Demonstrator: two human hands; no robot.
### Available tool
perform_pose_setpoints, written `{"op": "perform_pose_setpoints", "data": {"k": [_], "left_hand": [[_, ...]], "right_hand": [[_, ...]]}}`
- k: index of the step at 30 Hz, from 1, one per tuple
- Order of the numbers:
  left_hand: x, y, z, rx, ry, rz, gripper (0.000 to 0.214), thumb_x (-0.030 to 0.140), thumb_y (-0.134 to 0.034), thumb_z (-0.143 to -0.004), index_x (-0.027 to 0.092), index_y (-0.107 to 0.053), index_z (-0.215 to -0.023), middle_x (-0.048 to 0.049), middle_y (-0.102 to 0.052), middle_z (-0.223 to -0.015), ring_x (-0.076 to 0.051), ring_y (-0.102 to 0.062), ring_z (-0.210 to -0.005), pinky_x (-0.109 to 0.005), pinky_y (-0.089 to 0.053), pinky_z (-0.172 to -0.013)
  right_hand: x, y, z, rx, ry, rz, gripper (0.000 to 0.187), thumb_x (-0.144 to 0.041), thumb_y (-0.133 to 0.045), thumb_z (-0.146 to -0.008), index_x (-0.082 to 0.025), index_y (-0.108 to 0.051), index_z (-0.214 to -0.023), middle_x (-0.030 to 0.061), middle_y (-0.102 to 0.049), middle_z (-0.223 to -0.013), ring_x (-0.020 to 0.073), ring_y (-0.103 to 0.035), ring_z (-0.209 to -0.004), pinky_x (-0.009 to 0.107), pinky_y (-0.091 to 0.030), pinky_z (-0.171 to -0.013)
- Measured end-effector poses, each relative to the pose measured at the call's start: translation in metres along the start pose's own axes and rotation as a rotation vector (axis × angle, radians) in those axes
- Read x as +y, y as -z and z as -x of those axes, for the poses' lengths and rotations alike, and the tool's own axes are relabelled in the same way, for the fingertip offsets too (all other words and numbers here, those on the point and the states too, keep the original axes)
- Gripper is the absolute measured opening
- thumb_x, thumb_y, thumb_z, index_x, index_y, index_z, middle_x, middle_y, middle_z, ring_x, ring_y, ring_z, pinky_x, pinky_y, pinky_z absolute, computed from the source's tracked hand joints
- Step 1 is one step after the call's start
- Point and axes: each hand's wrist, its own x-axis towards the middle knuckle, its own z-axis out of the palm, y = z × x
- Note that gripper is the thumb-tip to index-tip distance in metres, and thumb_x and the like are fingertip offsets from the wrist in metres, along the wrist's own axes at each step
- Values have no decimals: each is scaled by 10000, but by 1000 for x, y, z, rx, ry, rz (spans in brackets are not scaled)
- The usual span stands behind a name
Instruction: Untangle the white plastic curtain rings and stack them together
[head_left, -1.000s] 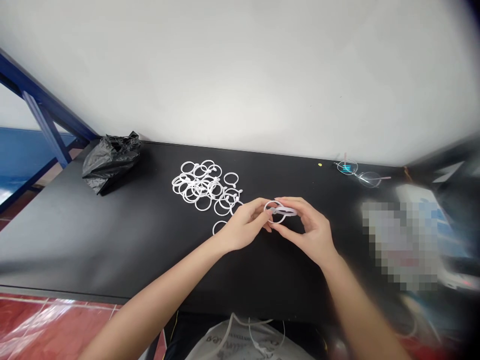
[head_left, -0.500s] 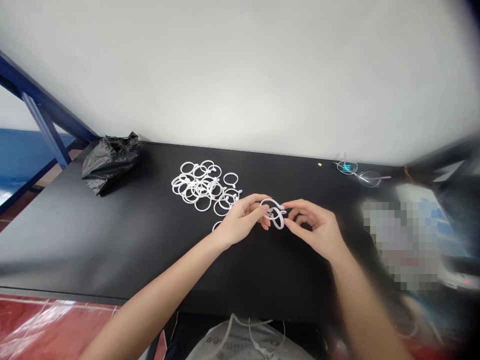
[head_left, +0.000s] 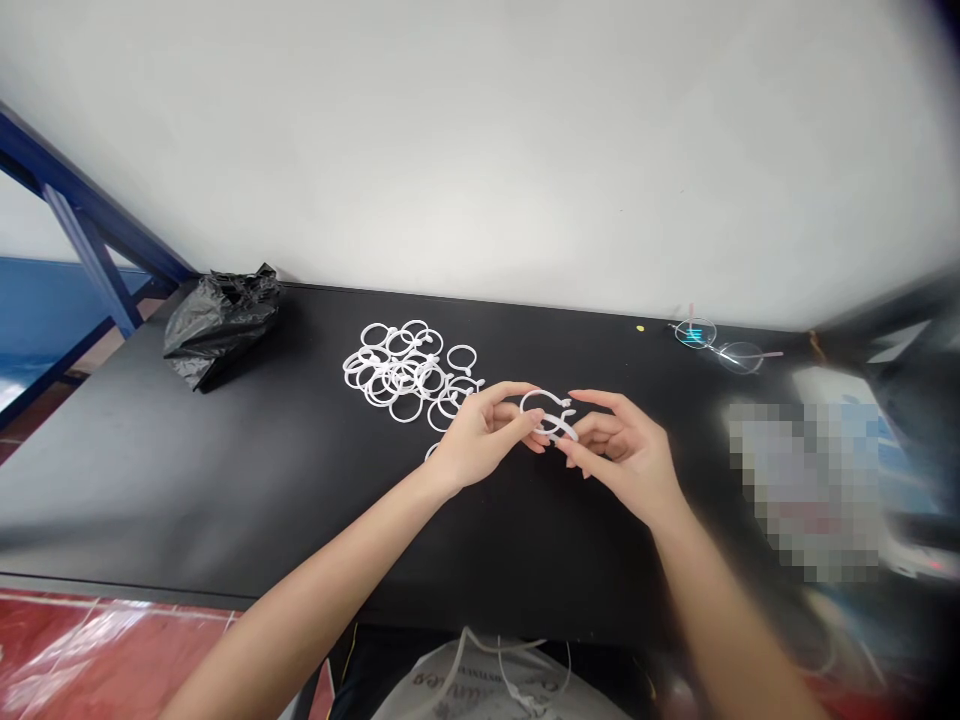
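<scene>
My left hand [head_left: 487, 430] is closed, its thumb and fingers pinching white plastic rings [head_left: 545, 393] held above the black table. At least two appear to be together, one standing open at its right side, where small knobbed ends show. My right hand [head_left: 626, 450] is on the right of them; its thumb and bent fingers close on the lower white band, while the index finger stretches out near the knobbed ends. Left of my left hand lies a loose pile of several similar white rings [head_left: 406, 404], each with a small knob. My left fingers partly hide the held rings.
A crumpled black plastic bag [head_left: 221, 325] sits at the table's back left. Eyeglasses [head_left: 739, 357] lie at the back right, near a small yellow dot [head_left: 640, 328]. A blurred, pixelated item [head_left: 806, 490] is at the right. A white wall [head_left: 480, 150] rises behind the black table [head_left: 225, 480].
The lower held ring has turned from nearly upright to a flatter slant. My right fingers have shifted, the index finger lifting off the knobbed ends. The pile has not moved.
</scene>
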Motion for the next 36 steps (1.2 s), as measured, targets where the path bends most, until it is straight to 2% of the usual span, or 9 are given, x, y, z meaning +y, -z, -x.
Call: {"op": "perform_pose_setpoints", "data": {"k": [6,13,17,22,25,27,30,33,36], "left_hand": [[2,2,1,36,32,-67,322,254,-711,-845,133,-631,-1133,-39,-758,-682,-177,-725,-637,-335,-563,-783],[3,1,1,46,26,-86,332,268,-713,-845,131,-635,-1137,-13,-733,-622,-182,-732,-664,-326,-561,-802],[1,1,1,37,-2,-67,334,274,-681,-868,125,-627,-1161,-4,-721,-631,-156,-719,-646,-281,-557,-761],[0,2,2,16,-27,-109,316,279,-635,-895,117,-637,-1167,-13,-714,-660,-115,-663,-562,-232,-538,-641],[0,2,2,13,-35,-146,334,286,-638,-894,117,-638,-1182,-12,-707,-647,-106,-646,-544,-222,-533,-620],[0,2,2,7,-33,-145,348,290,-643,-891,112,-638,-1190,-15,-710,-650,-102,-639,-536,-219,-533,-611],[0,1,2,1,-30,-123,344,285,-645,-887,100,-645,-1176,-20,-710,-653,-100,-633,-528,-216,-533,-598],[0,1,2,-10,-30,-100,330,280,-649,-881,98,-658,-1157,-19,-705,-649,-103,-635,-536,-215,-536,-589],[-1,0,2,-25,-25,-79,316,282,-658,-873,102,-676,-1133,-24,-707,-665,-108,-646,-553,-213,-539,-585]], "right_hand": [[4,9,-7,306,100,-44,159,-287,-803,-758,-199,-717,-858,7,-693,-640,136,-631,-473,248,-532,-402],[9,17,-11,457,63,-54,145,-337,-771,-789,-208,-736,-846,9,-683,-654,116,-564,-443,255,-469,-388],[18,19,-11,320,-64,291,215,-395,-738,-804,-181,-759,-810,18,-637,-615,114,-535,-453,251,-444,-406],[22,18,-10,240,19,533,162,-351,-713,-819,-195,-760,-829,50,-659,-826,110,-545,-550,250,-453,-452],[13,15,-8,233,31,370,261,-332,-747,-793,-216,-730,-1027,70,-668,-991,95,-539,-556,232,-461,-406],[5,12,-6,135,13,172,361,-330,-750,-798,-241,-690,-1142,65,-680,-1000,100,-561,-558,226,-482,-379],[-2,8,-3,47,26,63,238,-305,-756,-801,-234,-741,-1028,57,-689,-948,130,-627,-618,234,-547,-404],[-2,6,-2,59,74,43,96,-266,-743,-819,-226,-773,-901,40,-692,-839,131,-646,-592,235,-574,-420],[-1,5,-1,87,85,-1,118,-255,-741,-822,-232,-777,-931,43,-715,-834,139,-664,-587,246,-589,-425]]}}
